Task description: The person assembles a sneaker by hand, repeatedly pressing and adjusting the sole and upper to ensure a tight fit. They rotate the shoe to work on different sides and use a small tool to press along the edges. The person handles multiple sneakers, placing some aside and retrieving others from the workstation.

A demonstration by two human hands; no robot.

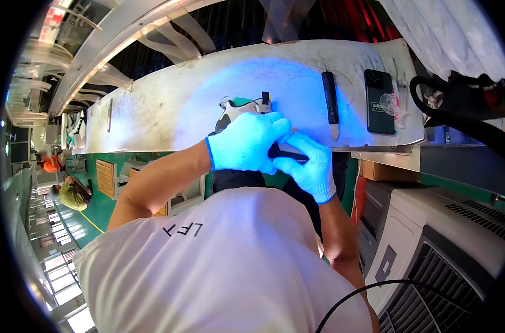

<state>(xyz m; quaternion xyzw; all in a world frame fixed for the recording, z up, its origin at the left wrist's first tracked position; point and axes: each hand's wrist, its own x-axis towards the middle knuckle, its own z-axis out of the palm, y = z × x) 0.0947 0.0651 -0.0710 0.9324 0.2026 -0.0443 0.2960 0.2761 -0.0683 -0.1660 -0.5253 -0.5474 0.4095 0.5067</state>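
Note:
In front of my chest, at the near edge of the pale worktable point(152, 100), is what looks like a white and black shoe point(225, 117) with a green inside and a black tab. My left hand point(247, 143), in a knitted work glove lit blue, is closed over it and hides much of its near side. My right hand point(313, 169), gloved the same way, is close beside the left. Its thumb and forefinger close around a dark part point(290, 153) just below the left fingers. Whether that part belongs to the shoe is hidden.
Right of my hands lie a black-handled knife point(330, 100), a dark phone point(379, 105), crumpled clear plastic point(391, 104) and a slim tool point(402, 91). A thin stick point(109, 115) lies far left. A grey machine point(430, 238) with vents stands at my right. Two people point(73, 193) are away left.

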